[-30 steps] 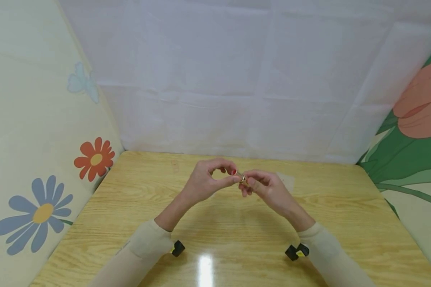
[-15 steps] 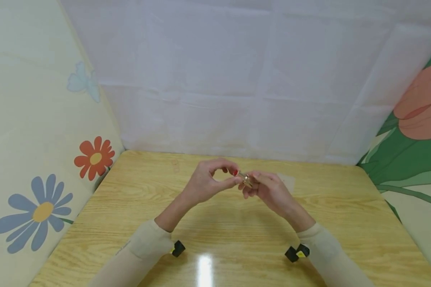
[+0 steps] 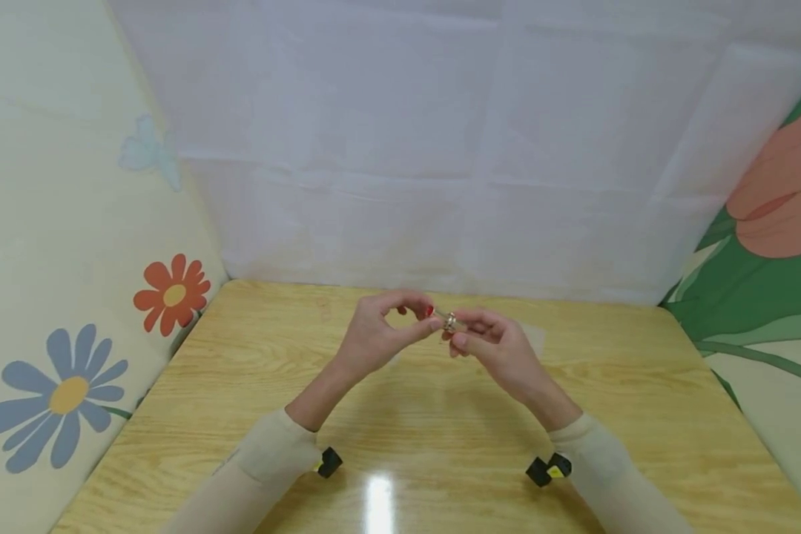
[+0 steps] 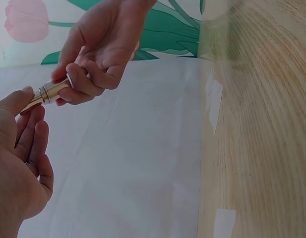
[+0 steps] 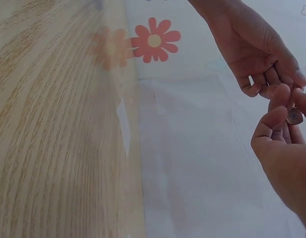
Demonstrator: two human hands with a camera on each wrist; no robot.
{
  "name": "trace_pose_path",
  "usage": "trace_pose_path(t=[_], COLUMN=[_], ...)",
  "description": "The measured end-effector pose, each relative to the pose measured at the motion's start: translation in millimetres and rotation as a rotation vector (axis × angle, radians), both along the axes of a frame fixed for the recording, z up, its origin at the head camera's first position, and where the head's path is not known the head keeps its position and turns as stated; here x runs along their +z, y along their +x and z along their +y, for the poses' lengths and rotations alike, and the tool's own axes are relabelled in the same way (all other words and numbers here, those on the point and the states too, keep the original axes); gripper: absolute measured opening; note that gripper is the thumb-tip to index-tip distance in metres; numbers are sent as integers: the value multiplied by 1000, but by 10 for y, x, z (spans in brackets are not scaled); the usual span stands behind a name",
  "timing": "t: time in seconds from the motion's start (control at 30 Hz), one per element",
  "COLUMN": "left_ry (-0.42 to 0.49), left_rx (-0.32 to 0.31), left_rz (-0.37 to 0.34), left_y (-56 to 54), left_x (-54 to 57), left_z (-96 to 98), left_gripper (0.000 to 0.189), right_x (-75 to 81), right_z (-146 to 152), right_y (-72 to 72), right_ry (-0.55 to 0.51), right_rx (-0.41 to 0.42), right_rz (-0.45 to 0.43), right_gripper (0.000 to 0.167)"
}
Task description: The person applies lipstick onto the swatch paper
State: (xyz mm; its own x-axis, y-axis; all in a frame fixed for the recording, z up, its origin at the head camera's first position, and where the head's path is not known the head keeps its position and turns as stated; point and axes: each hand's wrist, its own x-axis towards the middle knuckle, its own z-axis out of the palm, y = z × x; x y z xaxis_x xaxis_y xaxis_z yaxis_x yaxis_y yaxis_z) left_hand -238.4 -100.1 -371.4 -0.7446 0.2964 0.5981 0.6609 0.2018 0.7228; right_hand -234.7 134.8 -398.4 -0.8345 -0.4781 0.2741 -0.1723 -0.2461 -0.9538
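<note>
Held between both hands above the table is a lipstick (image 3: 449, 322), a shiny gold tube with a red tip at its left end. My left hand (image 3: 370, 337) pinches the tube near the red tip between thumb and fingers. On its other end, my right hand (image 3: 500, 347) grips the base with thumb and fingers. The left wrist view shows the gold tube (image 4: 49, 91) spanning the two hands, its red tip hidden by the left fingers. In the right wrist view the round flat bottom of the lipstick (image 5: 295, 116) shows between the right fingers.
Beneath the hands is a wood-grain table (image 3: 427, 415). A pale patch (image 3: 534, 340) lies on it behind the right hand. White cloth (image 3: 374, 148) hangs along the back edge; flower-printed panels (image 3: 67, 393) stand on both sides. Black wrist mounts (image 3: 330, 461) sit at the sleeves.
The right thumb and fingers loosened, showing more of the base half a second ago, and now close round it again. Both hands have shifted slightly up and left with the lipstick.
</note>
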Motion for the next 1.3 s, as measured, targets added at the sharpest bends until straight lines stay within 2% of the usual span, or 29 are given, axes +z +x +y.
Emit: trace_pose_path(t=[0.13, 0.5, 0.6, 0.67, 0.77, 0.9, 1.0, 1.1, 1.3], left_ry=[-6, -2, 2, 6, 7, 21, 38, 47, 45], left_rx=[-9, -19, -19, -18, -12, 0, 3, -4, -11], left_rz=[1, 3, 7, 10, 10, -8, -19, -27, -37], left_y=[-5, 13, 20, 24, 28, 23, 17, 13, 27], left_x=[5, 35, 37, 41, 42, 33, 22, 16, 26], left_z=[13, 21, 23, 23, 16, -2, -15, -18, -9], left_gripper=[17, 19, 20, 20, 19, 15, 15, 15, 17], right_x=[-9, -32, -35, -32, -18, 19, 44, 46, 33], right_z=[11, 17, 7, -1, -16, -59, -105, -138, -132], right_y=[-3, -46, -48, -36, -4, 41, 63, 73, 72], right_ry=[-21, -133, -134, -131, -103, -23, 12, 19, -2], right_rx=[19, 180, 190, 147, 3, -184, -232, -255, -272], right_rz=[-6, -19, -26, -9, 99, 346, 483, 534, 524], right_gripper=[29, 25, 26, 27, 27, 31, 37, 39, 32])
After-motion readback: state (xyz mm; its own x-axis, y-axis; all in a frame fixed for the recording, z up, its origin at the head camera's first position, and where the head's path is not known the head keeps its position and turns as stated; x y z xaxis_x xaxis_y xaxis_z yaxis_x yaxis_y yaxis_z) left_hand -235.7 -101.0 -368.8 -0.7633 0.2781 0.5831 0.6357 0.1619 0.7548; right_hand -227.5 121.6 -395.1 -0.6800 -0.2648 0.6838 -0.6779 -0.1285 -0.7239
